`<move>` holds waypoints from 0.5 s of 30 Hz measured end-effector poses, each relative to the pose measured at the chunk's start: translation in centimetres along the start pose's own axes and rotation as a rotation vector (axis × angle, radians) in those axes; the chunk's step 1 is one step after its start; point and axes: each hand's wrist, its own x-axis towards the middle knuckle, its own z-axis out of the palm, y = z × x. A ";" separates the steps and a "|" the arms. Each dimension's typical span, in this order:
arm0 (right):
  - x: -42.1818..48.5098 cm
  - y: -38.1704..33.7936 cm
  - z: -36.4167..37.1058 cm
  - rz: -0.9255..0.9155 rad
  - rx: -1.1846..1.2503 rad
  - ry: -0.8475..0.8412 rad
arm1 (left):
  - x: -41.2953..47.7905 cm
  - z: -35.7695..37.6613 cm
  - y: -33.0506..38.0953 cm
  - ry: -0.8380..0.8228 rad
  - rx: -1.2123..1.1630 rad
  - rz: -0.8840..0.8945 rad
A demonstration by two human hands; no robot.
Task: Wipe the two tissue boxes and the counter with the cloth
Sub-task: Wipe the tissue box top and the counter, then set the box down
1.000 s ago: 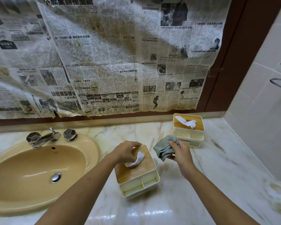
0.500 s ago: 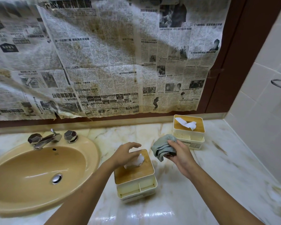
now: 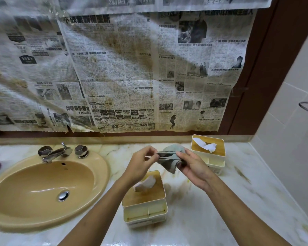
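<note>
My left grip [image 3: 140, 166] and right grip [image 3: 194, 167] each pinched the cloth [image 3: 170, 157], held above the near tissue box [image 3: 144, 201]; the far tissue box [image 3: 210, 158] sat rear-right on the tabletop [image 3: 229, 201]. I judged I was readying a fold, and that it next needed pressing onto a lid. The newspaper [image 3: 132, 77] carried Chinese print I could not read.

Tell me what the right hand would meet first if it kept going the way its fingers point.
The right hand points up-left along the cloth it pinches; beyond that it would likely meet the left hand, pinching the cloth's other end. Depth is unclear from one view.
</note>
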 end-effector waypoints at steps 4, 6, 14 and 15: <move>-0.7 -0.6 0.8 0.019 -0.032 -0.050 | 1.1 -0.2 2.0 0.030 -0.523 -0.302; -0.9 -1.4 1.4 0.008 -0.075 -0.047 | 1.4 -0.5 2.7 0.048 -0.715 -0.404; -1.5 -3.7 2.8 -0.085 -0.301 -0.150 | 1.5 -0.7 2.9 0.040 -1.170 -0.606; -1.5 -3.8 2.9 -0.091 -0.330 -0.161 | 1.6 -0.7 3.0 0.042 -1.156 -0.613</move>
